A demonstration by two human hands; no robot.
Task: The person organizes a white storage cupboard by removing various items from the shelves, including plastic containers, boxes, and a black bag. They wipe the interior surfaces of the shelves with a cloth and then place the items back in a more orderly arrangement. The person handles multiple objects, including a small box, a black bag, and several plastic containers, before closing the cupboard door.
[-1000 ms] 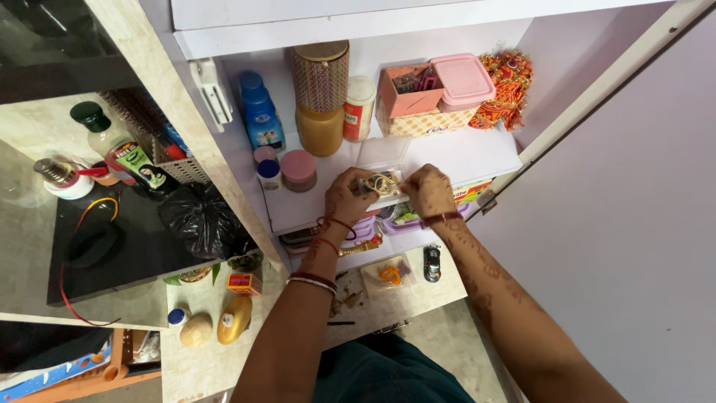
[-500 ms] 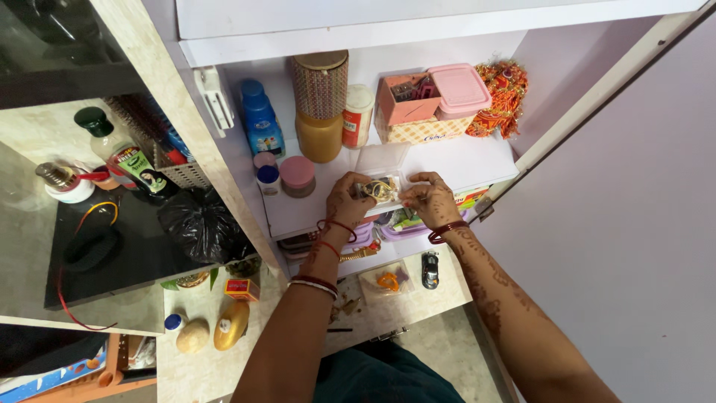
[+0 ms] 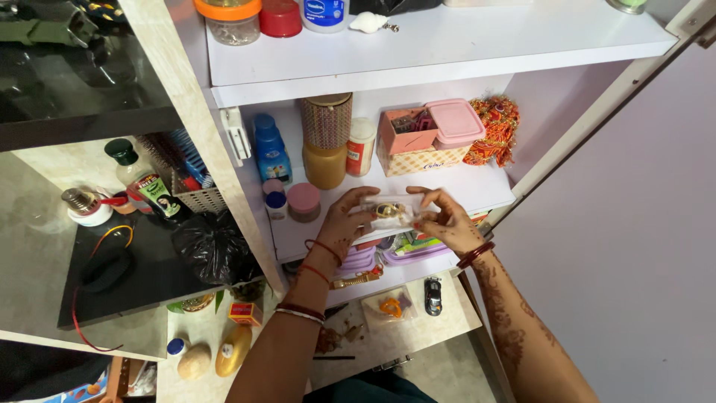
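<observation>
- Both hands have lifted a little since the earlier frames, and the view has tipped up so that a higher shelf with jars now shows.
- Left hand — fingers pinched on the left end of a small clear packet with something gold inside.
- Right hand grips the packet's right end; the packet sits between the two hands, just above the front edge of the middle shelf.
- Below the hands, a lower shelf carries a small toy car and a clear bag with an orange piece.
- Farther back on the middle shelf — a pink box in a patterned basket, a blue bottle, a tall woven-top jar.
- Off to the left, a black plastic bag lies on a dark surface.
</observation>
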